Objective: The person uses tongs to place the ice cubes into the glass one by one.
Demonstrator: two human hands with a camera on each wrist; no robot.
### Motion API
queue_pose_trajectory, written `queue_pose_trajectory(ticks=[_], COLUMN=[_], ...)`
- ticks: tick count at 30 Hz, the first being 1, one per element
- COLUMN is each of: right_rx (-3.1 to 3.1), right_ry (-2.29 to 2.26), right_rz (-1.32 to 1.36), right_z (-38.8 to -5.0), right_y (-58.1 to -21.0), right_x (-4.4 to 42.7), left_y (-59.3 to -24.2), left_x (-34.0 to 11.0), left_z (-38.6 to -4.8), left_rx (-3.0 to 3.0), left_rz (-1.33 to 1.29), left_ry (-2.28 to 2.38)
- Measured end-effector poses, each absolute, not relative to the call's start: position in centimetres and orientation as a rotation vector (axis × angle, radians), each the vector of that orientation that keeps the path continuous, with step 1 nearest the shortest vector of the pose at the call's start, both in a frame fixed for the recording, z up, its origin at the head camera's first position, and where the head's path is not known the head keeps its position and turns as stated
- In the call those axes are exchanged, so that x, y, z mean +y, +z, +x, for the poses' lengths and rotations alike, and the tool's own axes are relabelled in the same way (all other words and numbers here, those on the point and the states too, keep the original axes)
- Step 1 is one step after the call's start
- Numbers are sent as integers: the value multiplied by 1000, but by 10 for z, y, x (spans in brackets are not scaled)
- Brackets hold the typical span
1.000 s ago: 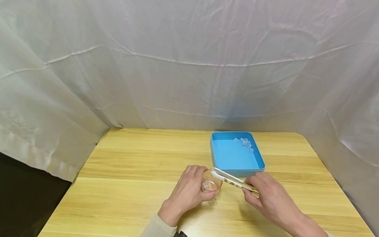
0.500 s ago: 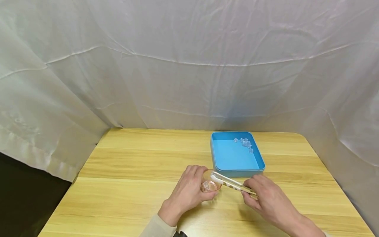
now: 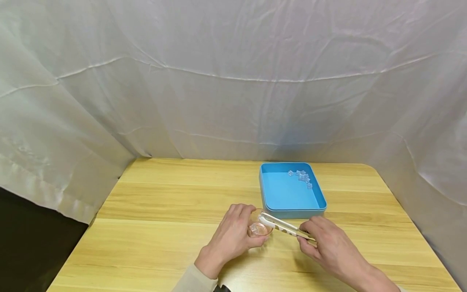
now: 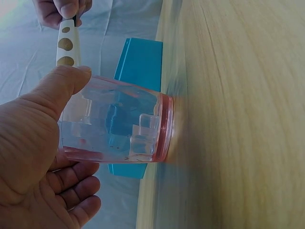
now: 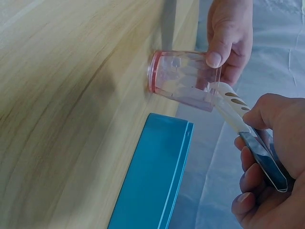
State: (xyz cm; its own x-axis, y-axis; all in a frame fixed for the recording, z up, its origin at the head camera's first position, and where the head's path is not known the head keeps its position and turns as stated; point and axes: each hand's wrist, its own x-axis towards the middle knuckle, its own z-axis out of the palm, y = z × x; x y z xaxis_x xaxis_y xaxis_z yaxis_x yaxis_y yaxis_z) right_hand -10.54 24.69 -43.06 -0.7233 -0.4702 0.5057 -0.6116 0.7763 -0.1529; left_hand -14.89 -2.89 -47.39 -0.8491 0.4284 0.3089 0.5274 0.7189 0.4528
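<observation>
My left hand [image 3: 232,230] grips a clear, pink-tinted cup [image 4: 107,136] that stands upright on the table, thumb on one side near the rim and fingers on the other. Clear cubes [image 4: 142,138] lie at the cup's bottom. In my right hand [image 3: 330,245] are tongs [image 3: 286,229] with white, brown-spotted ends and metal handles, pinched between thumb and fingers. Their tips reach inside the cup's mouth. A small clear cube [image 5: 211,88] appears at the tips in the right wrist view; whether they still grasp it is unclear.
A blue square tray [image 3: 286,196] sits just behind the cup to the right, several clear cubes [image 3: 303,177] gathered in its far right corner. The wooden table [image 3: 164,231] is bounded by a grey cloth curtain [image 3: 233,101] at the back and sides.
My right hand has lowered slightly, bringing the tongs' tips from above the cup's rim down into its mouth. The left hand and cup have stayed in place.
</observation>
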Motion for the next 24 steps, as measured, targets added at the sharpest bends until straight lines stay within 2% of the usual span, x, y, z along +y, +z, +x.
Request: queue_pose_trajectory(ticks=[24], right_rx=[-2513], right_ry=[433], right_rz=[824], right_z=[-105], right_y=[-431], right_x=[247], left_y=[-474], left_x=[-29], left_z=[-149], left_rx=[-2730], left_rz=[-781], left_ry=[-824])
